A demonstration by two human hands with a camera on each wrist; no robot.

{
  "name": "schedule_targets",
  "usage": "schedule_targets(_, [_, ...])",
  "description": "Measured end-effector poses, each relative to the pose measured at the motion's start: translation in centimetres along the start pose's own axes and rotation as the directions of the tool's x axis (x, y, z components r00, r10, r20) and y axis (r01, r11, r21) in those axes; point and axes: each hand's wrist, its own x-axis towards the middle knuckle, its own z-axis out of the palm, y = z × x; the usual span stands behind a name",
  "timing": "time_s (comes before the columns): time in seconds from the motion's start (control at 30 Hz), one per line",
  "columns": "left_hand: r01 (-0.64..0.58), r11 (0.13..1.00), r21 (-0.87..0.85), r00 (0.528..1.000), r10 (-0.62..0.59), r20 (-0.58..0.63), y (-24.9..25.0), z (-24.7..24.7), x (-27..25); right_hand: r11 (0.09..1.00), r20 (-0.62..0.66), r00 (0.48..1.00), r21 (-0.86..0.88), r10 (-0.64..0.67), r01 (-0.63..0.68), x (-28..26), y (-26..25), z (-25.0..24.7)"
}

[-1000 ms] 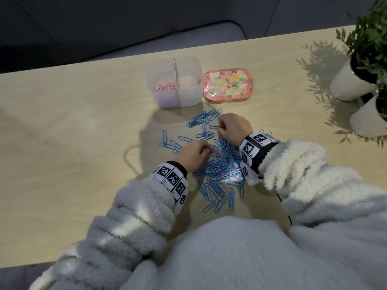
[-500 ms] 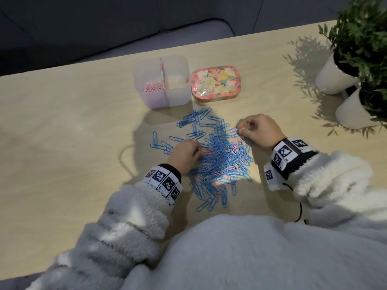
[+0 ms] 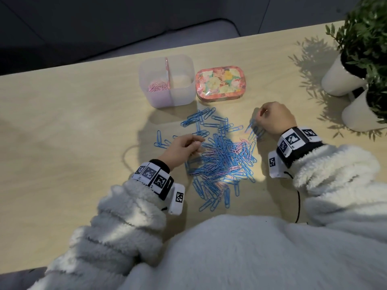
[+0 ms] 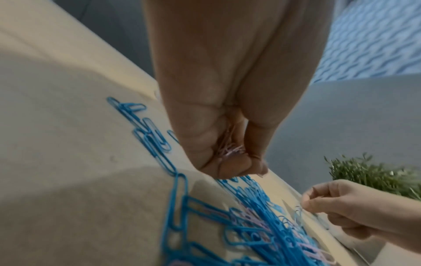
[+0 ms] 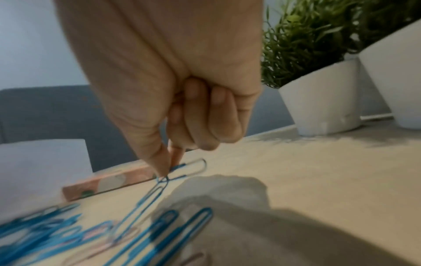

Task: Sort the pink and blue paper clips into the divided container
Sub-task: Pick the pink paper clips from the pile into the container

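Note:
A heap of mostly blue paper clips [image 3: 219, 160] with some pink ones mixed in lies on the wooden table [image 3: 62, 143]. The clear divided container [image 3: 167, 80] stands behind it, with pink clips [image 3: 158, 87] in its left compartment. My left hand [image 3: 188, 146] rests at the heap's left edge, its fingers curled round a small bunch of pink clips [image 4: 230, 151]. My right hand [image 3: 272, 118], right of the heap, pinches blue clips [image 5: 154, 190] between thumb and forefinger; they dangle onto the table.
A floral tin [image 3: 218, 83] sits just right of the container. Two white pots with green plants [image 3: 343, 78] stand at the table's far right. A dark sofa lies beyond the far edge. My fleece sleeves cover the near edge.
My right hand has drawn out of the heap and moved right, pulling blue clips with it. The left hand has stayed at the heap's left side. The camera view shifted slightly.

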Motion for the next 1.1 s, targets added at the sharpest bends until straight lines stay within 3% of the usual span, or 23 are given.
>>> schedule_targets(0.07, [0.054, 0.996, -0.072, 0.998, -0.052, 0.031, 0.1, 0.4, 0.2, 0.999, -0.022, 0.999, -0.011, -0.030, 0.030, 0.0, -0.4, -0.1])
schedule_targets(0.17, [0.099, 0.987, -0.123, 0.994, -0.092, 0.061, 0.4, 0.7, 0.3, 0.987, 0.142, 0.977, 0.025, -0.160, 0.158, -0.2, -1.0, 1.0])
schedule_targets(0.27, [0.064, 0.996, -0.065, 0.995, -0.059, 0.077, 0.5, 1.0, 0.2, 0.973, 0.227, 0.946, 0.019, -0.230, 0.231, -0.3, -1.5, 2.2])
schedule_targets(0.4, [0.042, 0.998, 0.037, 0.994, -0.045, 0.097, 0.0, 1.4, 0.4, 0.974, 0.295, 0.928, 0.082, -0.227, 0.212, 0.5, -1.7, 2.8])
schedule_targets(0.5, [0.024, 0.993, 0.112, 0.996, -0.033, 0.081, 0.2, 1.8, 0.6, 0.974, 0.192, 0.972, 0.206, -0.138, 0.098, 1.6, -0.6, 1.8])
schedule_targets(0.57, [-0.009, 0.987, 0.159, 0.998, -0.001, 0.066, 0.6, 2.1, 1.0, 0.981, 0.113, 0.986, 0.166, -0.123, 0.103, 1.8, 0.2, 1.1])
schedule_targets(0.63, [-0.060, 0.973, 0.221, 0.997, 0.047, 0.061, 1.1, 2.4, 1.7, 0.979, 0.145, 0.974, 0.131, -0.173, 0.154, 1.3, 0.7, 1.0])
schedule_targets(0.73, [-0.136, 0.919, 0.370, 0.991, 0.120, 0.065, 2.3, 3.4, 3.1, 0.970, 0.225, 0.944, 0.038, -0.241, 0.239, -0.1, 1.1, 1.6])
schedule_targets(0.9, [-0.268, 0.765, 0.586, 0.963, 0.238, 0.130, 4.6, 6.2, 5.5, 0.957, 0.231, 0.940, -0.081, -0.252, 0.277, -1.2, 1.0, 2.1])
schedule_targets(0.93, [-0.275, 0.750, 0.602, 0.961, 0.237, 0.145, 4.9, 6.7, 6.0, 0.961, 0.206, 0.943, -0.043, -0.260, 0.274, -1.2, 1.3, 2.0])
schedule_targets(1.0, [-0.285, 0.726, 0.625, 0.958, 0.222, 0.179, 5.0, 7.8, 7.0, 0.954, 0.098, 0.973, 0.241, -0.207, 0.178, -1.2, 1.8, 1.4])
schedule_targets(1.07, [-0.290, 0.701, 0.652, 0.957, 0.202, 0.208, 4.9, 8.4, 7.6, 0.780, 0.061, 0.998, 0.625, -0.018, -0.024, -1.5, 2.5, 0.7])
schedule_targets(1.1, [-0.290, 0.690, 0.664, 0.957, 0.192, 0.218, 4.8, 8.7, 7.7, 0.683, 0.101, 0.991, 0.719, 0.084, -0.131, -1.7, 2.9, 0.5])
